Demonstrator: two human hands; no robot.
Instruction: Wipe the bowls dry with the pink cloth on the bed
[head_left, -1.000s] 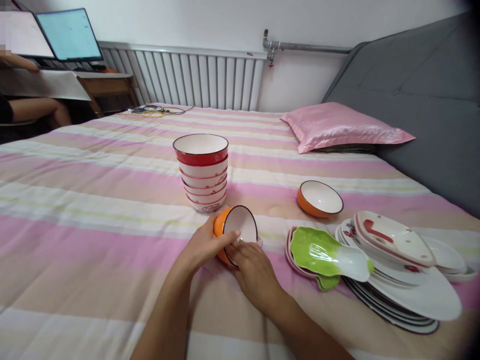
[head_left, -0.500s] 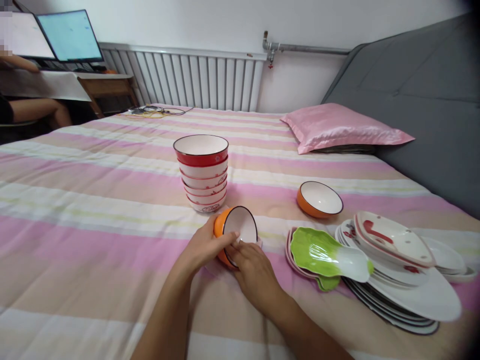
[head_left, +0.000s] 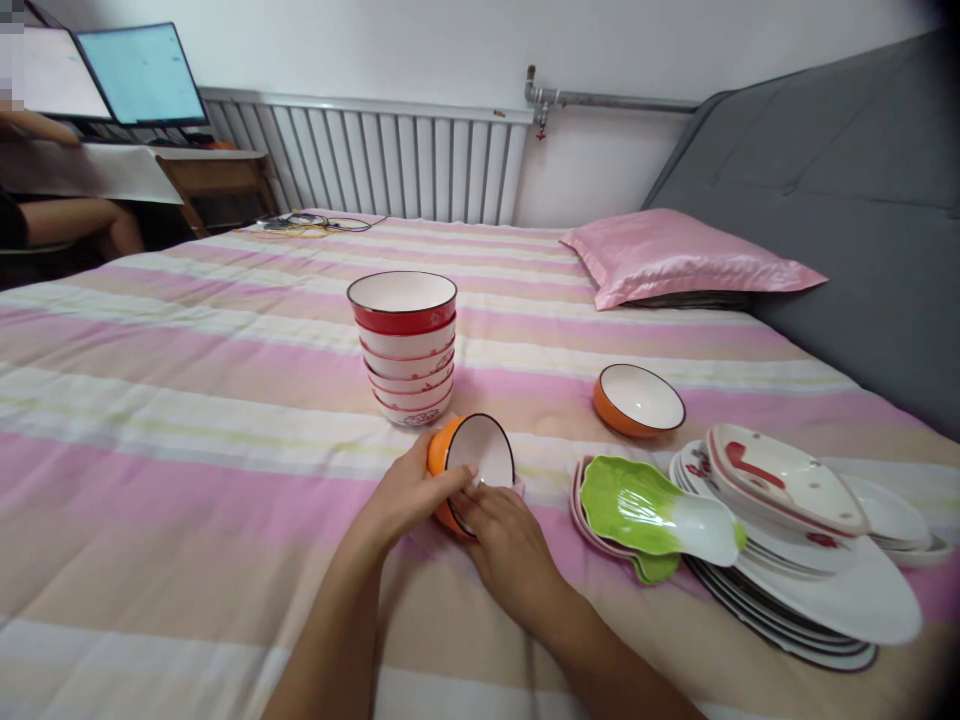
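Observation:
An orange bowl [head_left: 489,450] with a white inside and a dark rim is tipped on its side, its mouth turned up and to the right. My left hand [head_left: 411,492] grips it from the left, fingers behind the wall and thumb over the rim. At the near rim, my right hand [head_left: 504,530] is closed on the bowl, with its fingers reaching inside; the fingertips are partly hidden. A bit of pale pink material [head_left: 519,485] peeks out behind the bowl; what it is, I cannot tell. Just beyond stands a stack of red-and-white bowls [head_left: 409,350].
A second orange bowl [head_left: 641,398] sits upright to the right. Nearer are a green leaf-shaped dish [head_left: 630,505] and a pile of plates [head_left: 847,590]. Farther off lie a pink pillow [head_left: 682,255] and cables [head_left: 315,224]. A person [head_left: 75,215] sits at a desk, far left.

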